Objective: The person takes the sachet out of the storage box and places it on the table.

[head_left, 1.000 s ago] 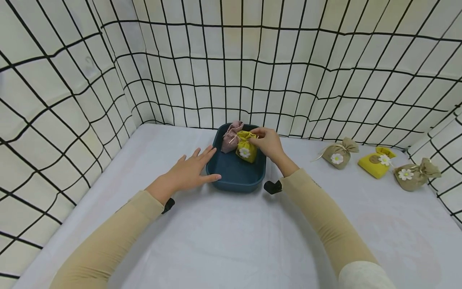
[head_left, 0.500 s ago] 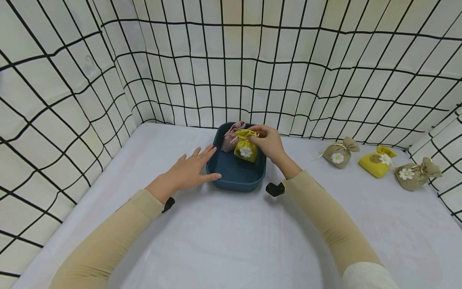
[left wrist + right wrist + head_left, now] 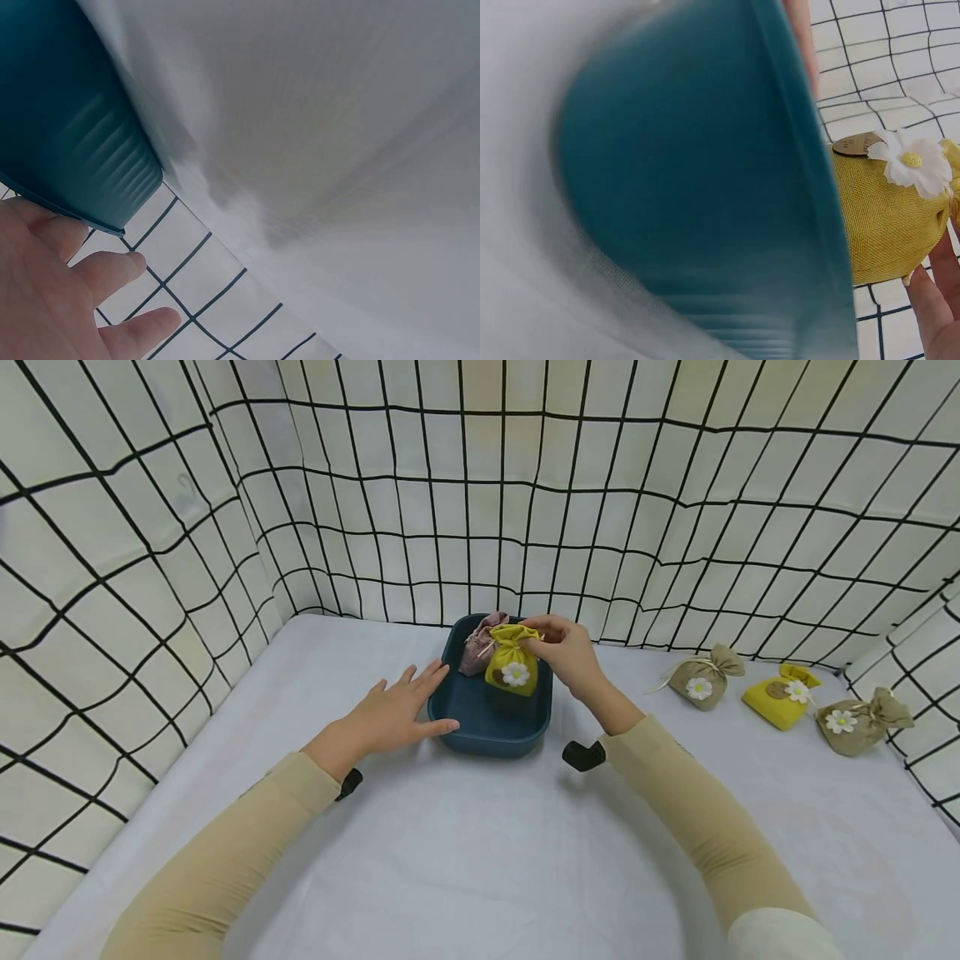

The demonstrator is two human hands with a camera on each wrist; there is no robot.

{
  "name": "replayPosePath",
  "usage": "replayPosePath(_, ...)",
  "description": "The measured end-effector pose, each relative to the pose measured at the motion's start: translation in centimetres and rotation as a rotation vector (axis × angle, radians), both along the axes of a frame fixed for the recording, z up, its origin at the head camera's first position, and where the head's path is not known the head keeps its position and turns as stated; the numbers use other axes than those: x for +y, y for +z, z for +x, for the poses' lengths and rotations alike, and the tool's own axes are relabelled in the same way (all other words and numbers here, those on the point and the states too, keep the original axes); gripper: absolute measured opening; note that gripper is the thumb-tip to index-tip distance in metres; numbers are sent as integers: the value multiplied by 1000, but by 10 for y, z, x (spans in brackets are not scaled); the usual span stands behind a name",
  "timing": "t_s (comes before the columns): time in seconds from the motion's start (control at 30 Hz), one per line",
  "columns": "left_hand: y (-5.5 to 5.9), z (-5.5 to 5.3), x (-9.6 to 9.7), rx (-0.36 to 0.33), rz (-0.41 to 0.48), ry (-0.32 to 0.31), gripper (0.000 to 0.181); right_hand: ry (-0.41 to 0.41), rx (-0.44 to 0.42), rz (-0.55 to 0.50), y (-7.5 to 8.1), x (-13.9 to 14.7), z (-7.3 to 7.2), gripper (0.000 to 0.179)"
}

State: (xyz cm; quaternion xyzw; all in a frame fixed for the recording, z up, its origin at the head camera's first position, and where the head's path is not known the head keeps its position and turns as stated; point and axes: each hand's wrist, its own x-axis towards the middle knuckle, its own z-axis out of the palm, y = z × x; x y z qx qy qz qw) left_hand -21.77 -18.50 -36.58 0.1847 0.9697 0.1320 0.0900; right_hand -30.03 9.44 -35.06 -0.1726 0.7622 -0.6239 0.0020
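Observation:
A yellow drawstring pouch [image 3: 510, 662] with a white flower and a small brown tag hangs over the blue bin [image 3: 487, 745]. My right hand [image 3: 566, 652] pinches it by the gathered neck. In the right wrist view the yellow pouch [image 3: 889, 217] shows above the bin's rim. A pink pouch [image 3: 476, 652] lies in the bin's far left part. My left hand [image 3: 393, 714] has its fingers spread at the bin's left rim. In the left wrist view, the fingertips of the left hand [image 3: 60, 285] lie along the rim.
On the right side of the white table [image 3: 465, 860] lie a beige pouch [image 3: 701, 681], another yellow pouch [image 3: 780, 700] and a second beige pouch [image 3: 855, 727], each with a white flower. A black grid net [image 3: 502, 510] over white sheeting borders the table.
My right hand has lifted the yellow pouch slightly, and the pouch has shifted a little, its flower now further right. The left hand and the bin have stayed in place.

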Motion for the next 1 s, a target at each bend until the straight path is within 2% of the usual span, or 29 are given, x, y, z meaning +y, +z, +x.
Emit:
replayPosePath(0.2,-1,-1,-1,-2,8,-1,100,32,-36,-39,5,0,6,27)
replayPosePath(0.5,-1,0,-1,0,12,0,100,36,-61,-23,13,5,21,28)
replayPosePath(1.0,-3,0,-1,16,12,-8,101,40,-102,-50,14,18,38,29)
